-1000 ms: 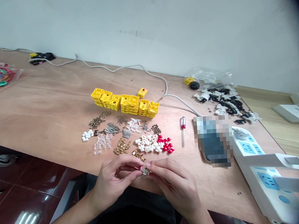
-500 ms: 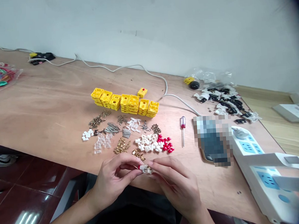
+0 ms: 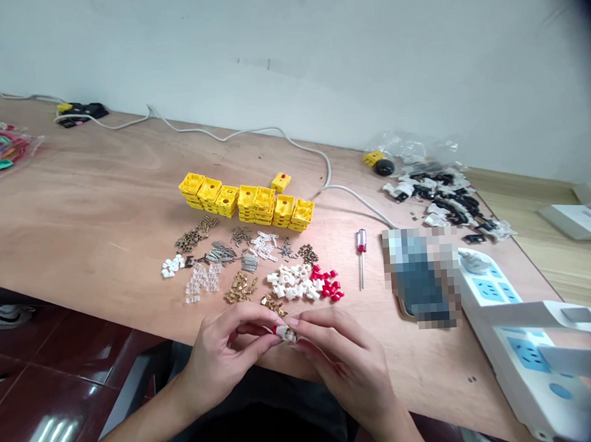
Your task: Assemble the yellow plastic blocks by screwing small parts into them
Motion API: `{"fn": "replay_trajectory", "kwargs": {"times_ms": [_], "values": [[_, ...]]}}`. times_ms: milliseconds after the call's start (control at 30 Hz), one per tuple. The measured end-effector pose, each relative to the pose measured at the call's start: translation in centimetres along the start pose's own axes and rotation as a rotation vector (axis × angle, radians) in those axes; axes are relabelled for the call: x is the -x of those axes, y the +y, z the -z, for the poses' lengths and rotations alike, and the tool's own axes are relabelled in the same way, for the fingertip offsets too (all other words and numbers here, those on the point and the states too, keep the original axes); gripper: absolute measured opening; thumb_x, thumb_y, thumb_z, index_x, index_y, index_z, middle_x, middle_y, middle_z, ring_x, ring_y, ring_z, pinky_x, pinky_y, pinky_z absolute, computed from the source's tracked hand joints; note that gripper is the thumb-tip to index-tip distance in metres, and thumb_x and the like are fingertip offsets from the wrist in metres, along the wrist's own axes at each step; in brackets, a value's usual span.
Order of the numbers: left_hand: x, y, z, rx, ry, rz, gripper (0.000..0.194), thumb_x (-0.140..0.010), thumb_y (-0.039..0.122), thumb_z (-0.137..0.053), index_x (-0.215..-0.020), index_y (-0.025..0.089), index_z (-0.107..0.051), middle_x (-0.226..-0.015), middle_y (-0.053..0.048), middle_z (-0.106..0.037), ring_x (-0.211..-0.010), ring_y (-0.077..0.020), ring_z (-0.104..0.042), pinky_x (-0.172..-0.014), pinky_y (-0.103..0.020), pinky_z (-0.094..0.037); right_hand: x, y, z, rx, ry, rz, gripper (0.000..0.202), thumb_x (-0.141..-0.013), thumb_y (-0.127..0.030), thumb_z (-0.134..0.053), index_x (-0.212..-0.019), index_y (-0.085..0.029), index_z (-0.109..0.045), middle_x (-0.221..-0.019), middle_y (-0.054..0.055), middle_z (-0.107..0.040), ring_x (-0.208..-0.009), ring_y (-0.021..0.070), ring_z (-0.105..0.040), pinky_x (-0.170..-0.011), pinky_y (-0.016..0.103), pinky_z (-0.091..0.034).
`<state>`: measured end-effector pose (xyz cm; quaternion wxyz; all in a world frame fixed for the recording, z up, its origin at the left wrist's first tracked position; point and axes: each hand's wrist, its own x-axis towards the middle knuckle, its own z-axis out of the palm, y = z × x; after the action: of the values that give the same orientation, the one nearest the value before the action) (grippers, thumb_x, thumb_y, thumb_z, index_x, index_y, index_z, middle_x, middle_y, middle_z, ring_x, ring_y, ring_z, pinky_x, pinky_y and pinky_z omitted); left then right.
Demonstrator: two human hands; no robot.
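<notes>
Over the table's front edge, my left hand [image 3: 228, 355] pinches a small white-and-red plastic part [image 3: 285, 333] by its red end. The fingertips of my right hand [image 3: 341, 358] close on its other end, where a brass-coloured bit shows; fingers hide much of the part. Just beyond my hands lie small brass pieces [image 3: 273, 306], white plastic pieces [image 3: 293, 282] and red caps [image 3: 333, 287]. To the left are more brass pieces [image 3: 240, 288] and transparent plastic blocks [image 3: 202, 282]. Farther back, yellow plastic housings [image 3: 249, 204] stand in stacks.
A screwdriver [image 3: 361, 253] lies right of the parts, beside a phone with a blurred-out screen [image 3: 422, 286]. A white power strip [image 3: 490, 289] lines the right side. Screws [image 3: 190, 239] and flat metal strips [image 3: 221, 253] sit before the housings. A cable [image 3: 290, 138] crosses the back.
My right hand has shifted very slightly left, and the held part has turned a little between the fingers. The things on the table have stayed put.
</notes>
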<state>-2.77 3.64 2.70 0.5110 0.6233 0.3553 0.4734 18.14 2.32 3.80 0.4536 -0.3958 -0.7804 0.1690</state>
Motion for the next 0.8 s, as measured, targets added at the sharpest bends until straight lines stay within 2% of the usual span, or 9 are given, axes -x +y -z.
{"fn": "replay_trajectory", "kwargs": {"times_ms": [200,567,800], "values": [[0.09,-0.08,0.06,-0.024,-0.029,-0.008,0.023,-0.093,0.012,-0.073,-0.111,0.025,-0.071,-0.104,0.001,-0.075,-0.091,-0.0106,-0.076,-0.085,-0.016,-0.063,0.10,0.04,-0.04,-0.015,-0.013,0.016,0.029,-0.096,-0.009,-0.063,-0.120,-0.023,-0.071,-0.100,0.007,-0.076,-0.089,0.0175,-0.075,-0.079,0.032,-0.066],[0.05,0.01,-0.07,0.038,-0.002,0.017,0.024,-0.092,0.011,-0.075,-0.109,0.027,-0.071,-0.101,0.003,-0.076,-0.092,-0.0100,-0.076,-0.084,-0.014,-0.063,-0.07,-0.06,0.02,-0.007,-0.011,0.008,0.024,-0.096,-0.011,-0.063,-0.117,-0.022,-0.071,-0.101,0.008,-0.076,-0.092,0.0197,-0.075,-0.084,0.037,-0.066],[-0.01,0.10,0.02,0.056,-0.020,0.013,0.026,-0.093,0.008,-0.072,-0.110,0.027,-0.071,-0.103,0.003,-0.076,-0.094,-0.0102,-0.076,-0.086,-0.015,-0.063,-0.13,0.05,-0.12,-0.078,-0.025,0.001,0.022,-0.096,-0.008,-0.062,-0.114,-0.019,-0.072,-0.102,0.008,-0.076,-0.093,0.0155,-0.075,-0.081,0.026,-0.066]]}}
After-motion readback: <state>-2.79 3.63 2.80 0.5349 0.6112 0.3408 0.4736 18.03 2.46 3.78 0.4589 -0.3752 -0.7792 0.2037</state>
